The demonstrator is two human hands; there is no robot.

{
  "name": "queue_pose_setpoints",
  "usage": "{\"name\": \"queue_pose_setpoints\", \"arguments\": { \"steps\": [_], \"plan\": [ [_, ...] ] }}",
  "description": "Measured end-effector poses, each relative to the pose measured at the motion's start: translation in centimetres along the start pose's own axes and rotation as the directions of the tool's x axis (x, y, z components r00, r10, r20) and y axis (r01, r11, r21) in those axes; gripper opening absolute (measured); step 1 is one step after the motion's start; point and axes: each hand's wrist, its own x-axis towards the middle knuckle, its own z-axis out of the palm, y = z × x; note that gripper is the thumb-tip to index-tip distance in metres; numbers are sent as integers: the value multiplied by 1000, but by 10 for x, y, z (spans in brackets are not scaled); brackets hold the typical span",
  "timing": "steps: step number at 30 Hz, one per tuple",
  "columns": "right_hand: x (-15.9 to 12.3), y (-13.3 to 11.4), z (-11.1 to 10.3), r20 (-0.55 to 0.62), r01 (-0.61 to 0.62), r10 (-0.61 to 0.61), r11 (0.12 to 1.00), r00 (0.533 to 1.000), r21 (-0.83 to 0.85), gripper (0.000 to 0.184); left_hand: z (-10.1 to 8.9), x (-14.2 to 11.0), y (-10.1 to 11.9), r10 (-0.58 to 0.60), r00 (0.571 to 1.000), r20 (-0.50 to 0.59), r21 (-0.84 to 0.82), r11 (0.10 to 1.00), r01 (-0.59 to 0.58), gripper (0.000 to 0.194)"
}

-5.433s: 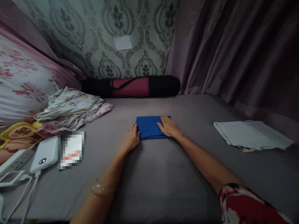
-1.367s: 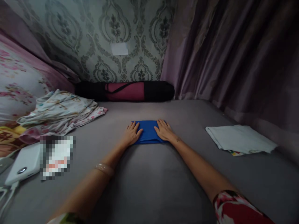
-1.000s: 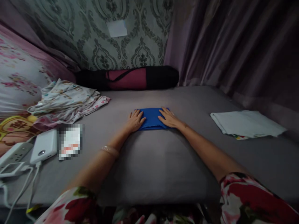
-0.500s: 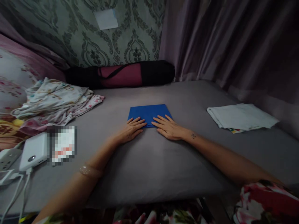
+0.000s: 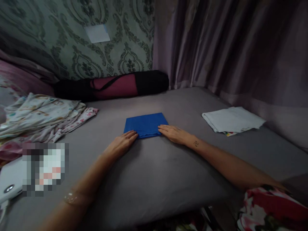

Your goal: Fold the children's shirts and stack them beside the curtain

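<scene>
A flat, folded blue cloth (image 5: 146,124) lies on the grey bed sheet in front of me, its layered fold edge facing me. At its near left corner is my left hand (image 5: 124,140), fingers close together over the edge. My right hand (image 5: 175,133) has the near right corner, its fingers also pressed together. Both thumbs are hidden, apparently beneath the cloth's edge. A clear bangle (image 5: 71,198) circles my left forearm.
A folded white cloth (image 5: 233,120) lies to the right. Patterned clothes (image 5: 43,112) are heaped at left, near a white power bank (image 5: 12,176) with a cable and a blurred-out item. A black and maroon long bag (image 5: 115,86) rests along the wall beside the curtain (image 5: 187,45).
My hands have slid back from lying spread on the blue cloth to its near corners, fingers drawn together. The view has shifted right and tilted up slightly.
</scene>
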Motion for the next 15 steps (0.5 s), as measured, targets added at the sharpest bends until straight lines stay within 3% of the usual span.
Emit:
{"name": "queue_pose_setpoints", "arguments": {
  "steps": [5, 10, 12, 15],
  "plan": [
    [2, -3, 7, -95, -39, 39, 999, 995, 6, 59, 2, -1, -8, -32, 999, -6, -26, 999, 32, 50],
    [8, 2, 15, -216, -112, 118, 993, 969, 39, 50, 13, 1, -22, -110, 982, -151, -118, 989, 93, 51],
    [8, 5, 10, -211, -129, 142, 989, 967, 74, 48, 9, 4, -26, -158, 970, -184, -153, 980, 131, 47],
    [8, 7, -13, -207, -157, 185, 977, 961, 144, 43, -12, 14, -21, -279, 926, -256, -209, 951, 228, 35]
  ]
}}
